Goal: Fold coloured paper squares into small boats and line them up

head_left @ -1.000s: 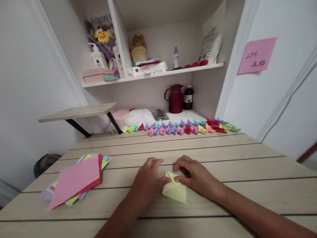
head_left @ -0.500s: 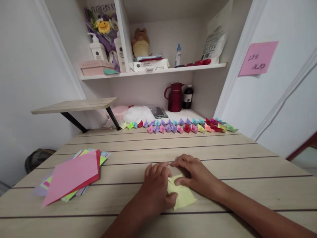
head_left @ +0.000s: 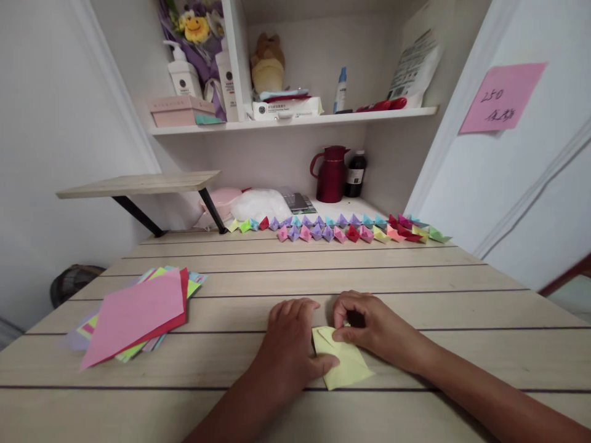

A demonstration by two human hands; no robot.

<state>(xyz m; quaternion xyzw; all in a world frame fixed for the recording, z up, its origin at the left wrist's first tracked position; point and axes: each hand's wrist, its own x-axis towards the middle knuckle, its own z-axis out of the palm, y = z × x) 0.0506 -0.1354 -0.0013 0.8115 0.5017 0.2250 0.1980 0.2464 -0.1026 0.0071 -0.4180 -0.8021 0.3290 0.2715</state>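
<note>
A folded sheet of pale yellow paper (head_left: 348,364) lies on the wooden table in front of me. Along its left side is my left hand (head_left: 295,344), open, the thumb laid over the paper's lower left part and the fingers stretched forward, apart from the thumb. My right hand (head_left: 367,323) is closed at the upper right edge of the paper, pinching it between thumb and bent index finger. A fold line crosses the upper left of the sheet. The right fingertips hide part of the paper's top edge.
A stack of coloured paper sheets (head_left: 138,314) lies at the left. Rows of small folded paper boats (head_left: 327,231) line the back of the table. Behind them stand a dark red jug (head_left: 331,175) and a dark bottle (head_left: 355,175). A small raised shelf (head_left: 138,184) stands at back left.
My right index finger has curled in from a stretched position to meet the thumb at the paper's edge. My left thumb reaches slightly farther over the paper. The camera view has shifted a little.
</note>
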